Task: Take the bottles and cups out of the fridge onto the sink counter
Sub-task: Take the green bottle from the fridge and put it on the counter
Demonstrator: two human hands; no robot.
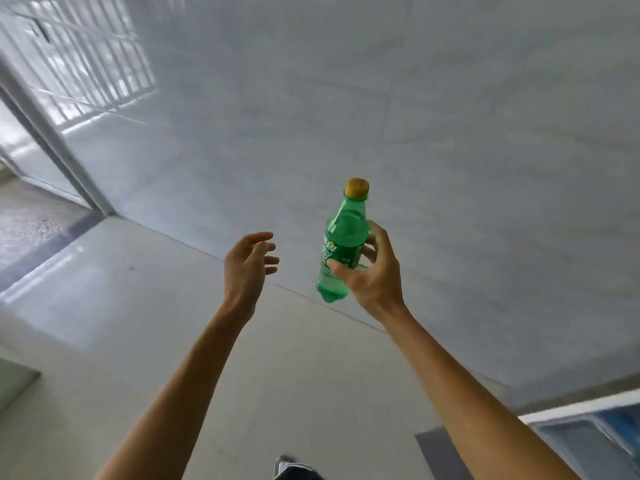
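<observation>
Just right of centre, a green bottle (343, 244) is held up in the air, clear of any surface. It stands almost upright, with its yellow cap (357, 187) leaning a little to the right of its base. A darker green label (334, 251) with white lettering wraps its middle; the print is too blurred to read.

The right hand (372, 275) grips the bottle around its lower half. The thumb (337, 266) presses across the near side just below the label, and the fingers (377, 233) curl round the far right side.

To the left of the bottle and apart from it, the left hand (247, 261) hangs in the air holding nothing. Its fingers are loosely curved and spread, pointing toward the bottle. Both forearms are bare and reach in from the near edge.

Behind the hands rises a pale tiled wall (450, 133), meeting a light floor (173, 341) along a slanted line. At the far left stands a white door frame (52, 140), and above it the glossy tiles show a barred window (86, 64), apparently as a reflection. A shoe (287, 467) shows at the near edge. At the near right corner lies a white-rimmed, bluish surface (588, 441), too blurred to identify.
</observation>
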